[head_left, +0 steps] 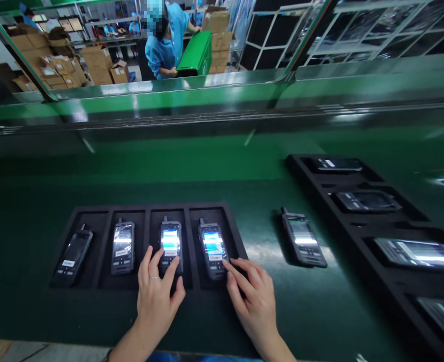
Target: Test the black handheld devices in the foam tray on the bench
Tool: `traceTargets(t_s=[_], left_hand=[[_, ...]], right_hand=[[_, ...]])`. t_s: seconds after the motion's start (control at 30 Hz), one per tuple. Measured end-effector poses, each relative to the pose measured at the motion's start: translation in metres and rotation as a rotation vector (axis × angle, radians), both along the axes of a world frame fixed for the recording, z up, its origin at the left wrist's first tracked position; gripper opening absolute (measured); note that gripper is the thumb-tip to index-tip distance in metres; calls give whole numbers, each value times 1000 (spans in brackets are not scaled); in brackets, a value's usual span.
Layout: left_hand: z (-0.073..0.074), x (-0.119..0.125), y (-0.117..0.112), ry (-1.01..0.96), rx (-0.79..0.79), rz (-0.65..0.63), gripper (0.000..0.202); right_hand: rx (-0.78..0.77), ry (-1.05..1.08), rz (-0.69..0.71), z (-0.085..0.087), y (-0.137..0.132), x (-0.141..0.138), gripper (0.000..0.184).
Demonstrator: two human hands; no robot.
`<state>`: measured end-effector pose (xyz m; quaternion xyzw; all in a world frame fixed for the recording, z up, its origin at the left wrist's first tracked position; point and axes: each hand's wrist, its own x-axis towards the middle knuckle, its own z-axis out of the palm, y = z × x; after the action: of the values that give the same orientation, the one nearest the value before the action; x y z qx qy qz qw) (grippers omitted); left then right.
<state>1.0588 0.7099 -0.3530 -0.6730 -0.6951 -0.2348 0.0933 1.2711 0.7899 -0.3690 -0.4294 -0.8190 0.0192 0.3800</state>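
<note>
Green conveyor belt, cartons beyond, foam tray, radios under left hand and right hand, fingers unclenched

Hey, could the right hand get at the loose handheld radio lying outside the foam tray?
Probably yes. The right hand is at the end radio in the foam tray, and the loose handheld radio lies to its right on the green mat, with nothing visible between them.

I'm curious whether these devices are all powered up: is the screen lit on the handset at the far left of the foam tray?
No, the far-left handset in the black foam tray has a dark screen, showing only a faint glare.
</note>
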Motion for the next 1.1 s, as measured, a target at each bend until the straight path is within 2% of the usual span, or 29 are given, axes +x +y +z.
traceTargets(t_s=[0.13, 0.27, 0.37, 0.5, 0.6, 0.8, 0.93, 1.1], left_hand=[[-1, -1, -4, -10, -13, -1, 34], [14, -7, -5, -44, -103, -24, 40], [32, -15, 8, -56, -118, -19, 49], [43, -23, 36, -51, -112, -38, 48], [41, -26, 47, -93, -119, -46, 48], [33, -26, 46, -129, -130, -30, 39], [31, -25, 47, -96, -132, -29, 29], [30, -21, 52, 14, -137, -27, 30]], right_hand=[[-4, 1, -8, 0, -3, 1, 22], [-48, -20, 5, 12, 1, 4, 28], [-111, -90, 21, 25, 17, 3, 40], [-100, -196, 48, 30, 42, -9, 38], [-62, -224, 48, 25, 49, -17, 41], [-36, -216, 32, 19, 46, -18, 43], [-46, -169, 37, 20, 48, -14, 43], [-55, -106, 61, 22, 51, -12, 41]])
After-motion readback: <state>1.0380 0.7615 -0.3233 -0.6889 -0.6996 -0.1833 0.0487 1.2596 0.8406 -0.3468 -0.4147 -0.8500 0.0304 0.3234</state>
